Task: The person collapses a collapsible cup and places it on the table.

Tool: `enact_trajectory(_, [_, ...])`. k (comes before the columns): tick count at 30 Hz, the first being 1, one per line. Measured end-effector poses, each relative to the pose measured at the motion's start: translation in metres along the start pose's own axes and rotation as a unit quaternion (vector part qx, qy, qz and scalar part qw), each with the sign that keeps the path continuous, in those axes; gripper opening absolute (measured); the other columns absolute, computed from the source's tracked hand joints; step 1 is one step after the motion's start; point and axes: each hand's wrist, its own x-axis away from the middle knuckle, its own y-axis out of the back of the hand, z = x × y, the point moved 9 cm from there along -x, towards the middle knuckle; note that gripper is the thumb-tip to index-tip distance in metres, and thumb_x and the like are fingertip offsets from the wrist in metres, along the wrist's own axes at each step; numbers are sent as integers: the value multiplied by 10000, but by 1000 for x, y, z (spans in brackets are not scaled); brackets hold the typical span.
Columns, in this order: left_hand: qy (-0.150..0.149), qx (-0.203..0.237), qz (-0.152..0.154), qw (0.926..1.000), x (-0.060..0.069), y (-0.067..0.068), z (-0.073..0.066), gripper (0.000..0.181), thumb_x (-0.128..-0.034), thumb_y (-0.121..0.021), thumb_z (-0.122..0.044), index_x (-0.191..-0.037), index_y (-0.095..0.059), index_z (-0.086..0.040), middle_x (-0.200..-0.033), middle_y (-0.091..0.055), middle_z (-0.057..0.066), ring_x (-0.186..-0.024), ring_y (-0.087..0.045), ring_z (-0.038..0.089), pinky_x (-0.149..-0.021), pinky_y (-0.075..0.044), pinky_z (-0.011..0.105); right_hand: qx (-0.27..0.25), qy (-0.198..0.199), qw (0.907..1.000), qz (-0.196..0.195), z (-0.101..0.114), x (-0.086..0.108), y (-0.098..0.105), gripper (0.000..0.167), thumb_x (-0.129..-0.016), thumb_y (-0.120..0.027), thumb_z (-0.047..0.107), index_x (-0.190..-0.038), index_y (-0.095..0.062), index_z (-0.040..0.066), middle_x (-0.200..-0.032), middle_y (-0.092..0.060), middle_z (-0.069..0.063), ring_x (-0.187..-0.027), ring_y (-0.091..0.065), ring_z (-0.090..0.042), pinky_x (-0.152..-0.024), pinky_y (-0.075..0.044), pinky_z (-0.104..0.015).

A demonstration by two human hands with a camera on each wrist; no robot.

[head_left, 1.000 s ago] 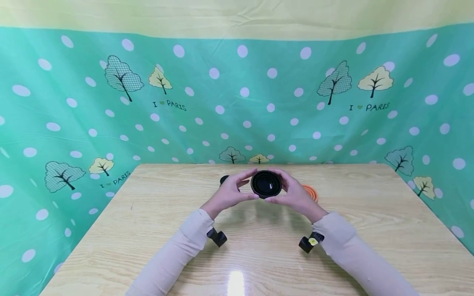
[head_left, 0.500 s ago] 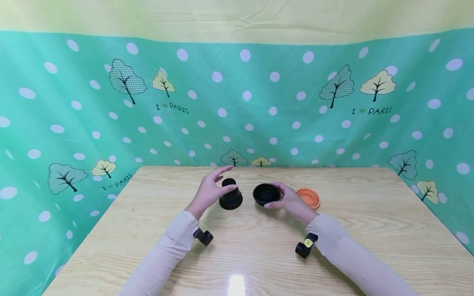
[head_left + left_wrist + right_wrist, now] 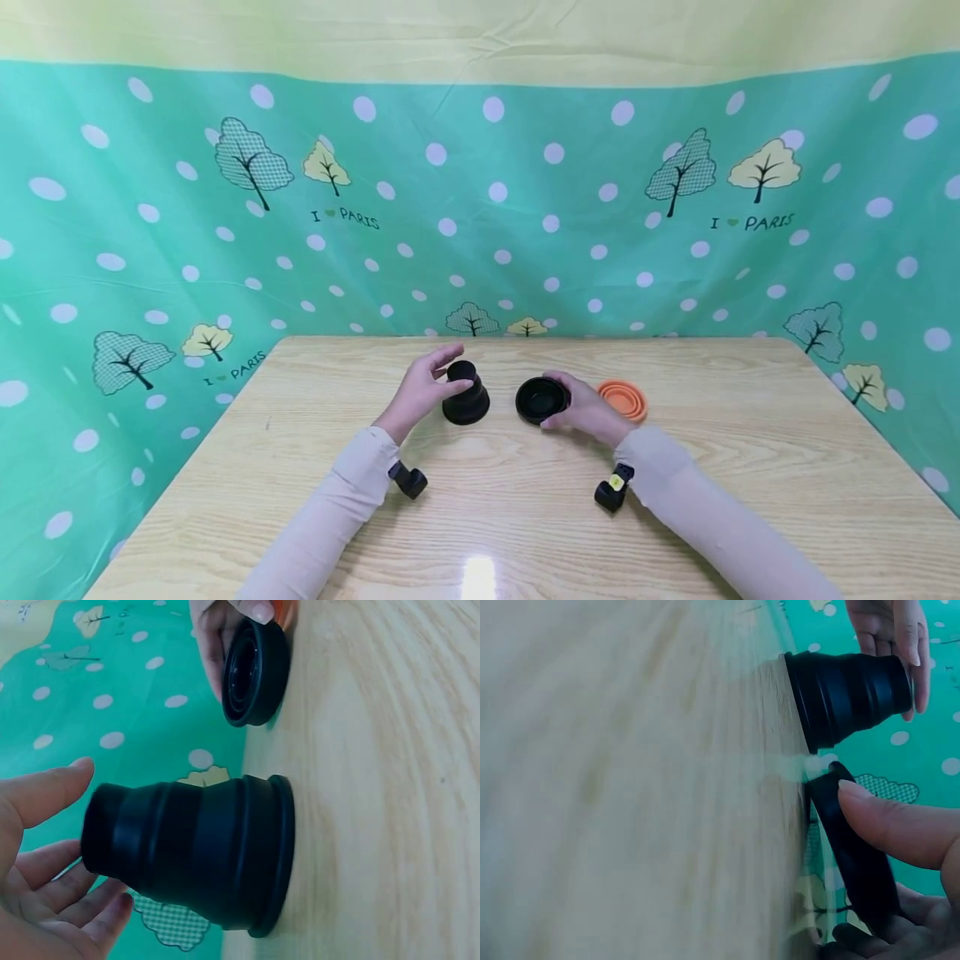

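Note:
A black collapsible cup point(image 3: 467, 400) stands stretched out and upside down on the table, its wide rim below and its ribbed sides narrowing upward. Around its narrow top my left hand point(image 3: 420, 390) hovers, thumb and fingers spread, with a gap showing in the left wrist view. A second black collapsible cup point(image 3: 542, 401), folded flat with its hollow facing up, is at the table to the right. My right hand point(image 3: 588, 408) grips this one by its right side, thumb point(image 3: 892, 825) on the near edge and fingers on the far side.
An orange folded collapsible cup point(image 3: 624, 401) lies just right of my right hand. The wooden table point(image 3: 480, 500) ends at a green dotted curtain point(image 3: 495, 208) behind and at the sides.
My two hands held the folded black cup up together; the left hand let go and moved left to the standing cup. My right hand lowered the folded cup to the table.

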Motion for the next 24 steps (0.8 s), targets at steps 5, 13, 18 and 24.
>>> enact_trajectory(5, [127,53,-70,9999,-3,-1,11,536,-833,-710,-65,-1321,-510,28,-1343,-517,195,-1243,-482,307,-1060,-373,438,445,-63,9989,93,0,-1,1,876,-718,-812,57,-1453,-335,67,-1471,-334,-213,-1360,-263,-400,-1102,-239,-549])
enact_trajectory(13, [338,10,-178,9993,-3,-1,17,488,-820,-731,-93,-1280,-578,-35,-1275,-586,147,-1165,-558,283,-998,-445,380,730,-139,9971,188,-2,-1,2,897,-722,-813,77,-1462,-307,33,-1473,-328,-221,-1361,-269,-393,-1106,-248,-532])
enact_trajectory(18, [313,-38,-215,9993,-3,-1,15,483,-806,-748,-95,-1265,-602,-71,-1275,-589,127,-1189,-545,284,-996,-447,363,664,-142,9974,254,-2,1,1,898,-728,-811,93,-1462,-298,19,-1489,-309,-206,-1373,-250,-382,-1115,-235,-520])
enact_trajectory(24, [35,121,-125,9998,0,-5,1,508,-792,-758,-77,-1273,-597,-72,-1279,-591,110,-1203,-535,281,-1014,-428,395,484,8,9982,343,3,4,2,900,-762,-793,152,-1469,-257,-2,-1514,-258,-202,-1388,-208,-388,-1123,-211,-524])
